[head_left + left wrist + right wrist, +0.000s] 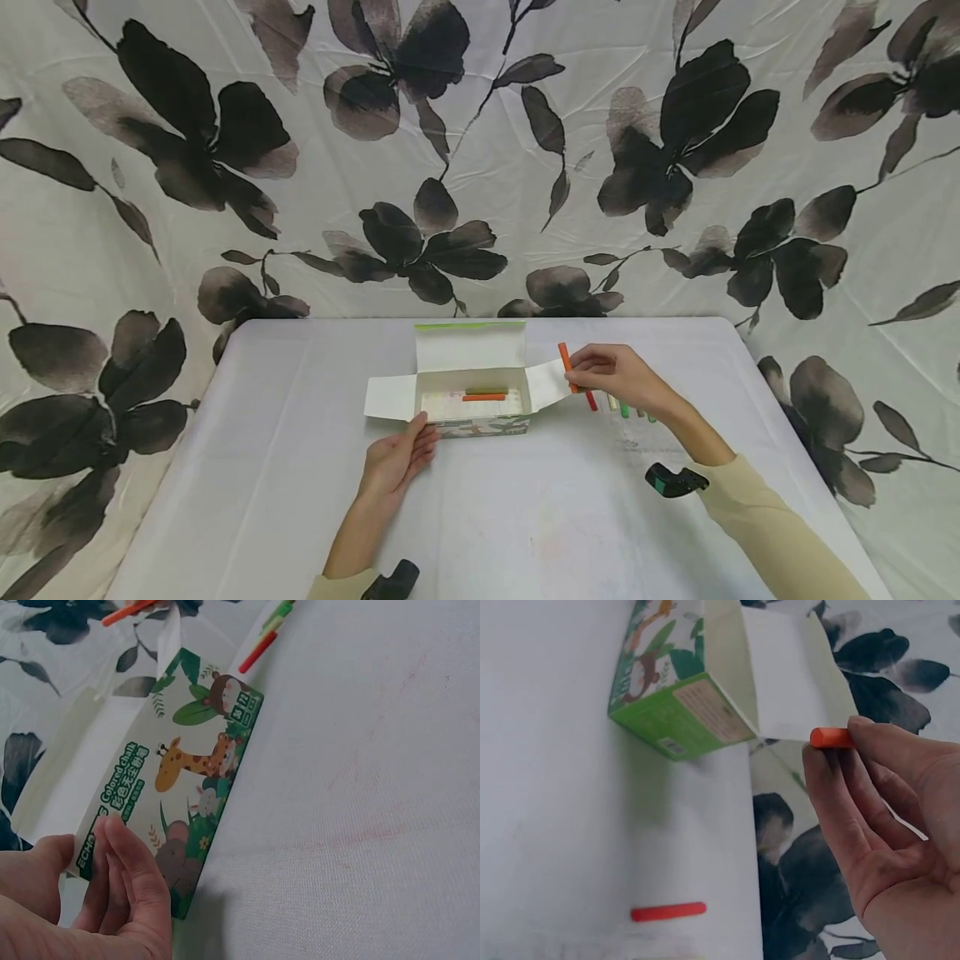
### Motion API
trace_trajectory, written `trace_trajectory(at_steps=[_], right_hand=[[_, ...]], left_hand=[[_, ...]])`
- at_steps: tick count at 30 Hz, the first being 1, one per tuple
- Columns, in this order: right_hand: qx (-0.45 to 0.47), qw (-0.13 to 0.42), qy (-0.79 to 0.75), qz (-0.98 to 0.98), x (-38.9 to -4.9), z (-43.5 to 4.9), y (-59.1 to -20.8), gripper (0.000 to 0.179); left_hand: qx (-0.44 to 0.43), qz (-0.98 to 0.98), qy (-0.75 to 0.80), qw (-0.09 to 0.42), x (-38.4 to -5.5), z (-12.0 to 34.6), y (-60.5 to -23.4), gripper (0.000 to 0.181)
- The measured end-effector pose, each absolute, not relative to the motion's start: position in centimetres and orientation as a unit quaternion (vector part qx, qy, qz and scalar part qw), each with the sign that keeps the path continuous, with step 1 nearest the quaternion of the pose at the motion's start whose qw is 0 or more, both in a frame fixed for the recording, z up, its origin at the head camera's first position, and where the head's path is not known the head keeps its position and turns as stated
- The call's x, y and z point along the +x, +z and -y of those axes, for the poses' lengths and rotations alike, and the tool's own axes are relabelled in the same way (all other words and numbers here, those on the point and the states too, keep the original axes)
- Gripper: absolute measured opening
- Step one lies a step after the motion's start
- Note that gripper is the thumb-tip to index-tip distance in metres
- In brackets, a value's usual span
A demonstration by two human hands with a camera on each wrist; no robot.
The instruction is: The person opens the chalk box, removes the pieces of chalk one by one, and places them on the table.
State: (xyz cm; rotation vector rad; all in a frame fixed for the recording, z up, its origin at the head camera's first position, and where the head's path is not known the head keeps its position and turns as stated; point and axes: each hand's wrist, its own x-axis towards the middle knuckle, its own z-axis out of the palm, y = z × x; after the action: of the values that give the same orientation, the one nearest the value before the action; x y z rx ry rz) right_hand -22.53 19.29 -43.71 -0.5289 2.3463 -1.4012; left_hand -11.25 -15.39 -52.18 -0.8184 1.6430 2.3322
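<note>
An open chalk box (472, 400) with animal pictures on its front (196, 791) lies in the middle of the white table (525, 517), flaps spread. Two chalk sticks, one olive and one orange (483, 397), lie inside it. My left hand (397, 458) rests with straight fingers (131, 870) against the box's front left corner. My right hand (618, 375) pinches an orange chalk stick (566, 362) (831, 737) just right of the box's side flap (791, 675). A red chalk stick (667, 911) (592, 401) lies on the table under that hand.
A few more chalk sticks, green ones among them (624, 409), lie on the table right of the box. A floral black-and-white cloth (480, 158) hangs behind and around the table. A wrist camera (671, 481) sits on each forearm.
</note>
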Motion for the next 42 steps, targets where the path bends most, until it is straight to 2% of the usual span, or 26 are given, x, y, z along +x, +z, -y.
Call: trace_trajectory(at_steps=[11,29,42], right_hand=[[-0.131,0.201,-0.506,-0.829,-21.4,-22.1,-45.2,0.039],[-0.055,0.22,-0.517,-0.825,-18.2,-24.0,-50.7,0.045],[-0.049,0.188,-0.481,-0.855,-16.2,-22.9,-52.2,0.028]], left_hand=[[-0.275,-0.55,0.784,0.083,-11.4,15.2,-52.0,0.05],[-0.278,-0.543,0.788,0.083,-11.3,15.3,-51.9,0.05],[-0.267,-0.548,0.788,0.086,-11.0,15.7,-52.5,0.05]])
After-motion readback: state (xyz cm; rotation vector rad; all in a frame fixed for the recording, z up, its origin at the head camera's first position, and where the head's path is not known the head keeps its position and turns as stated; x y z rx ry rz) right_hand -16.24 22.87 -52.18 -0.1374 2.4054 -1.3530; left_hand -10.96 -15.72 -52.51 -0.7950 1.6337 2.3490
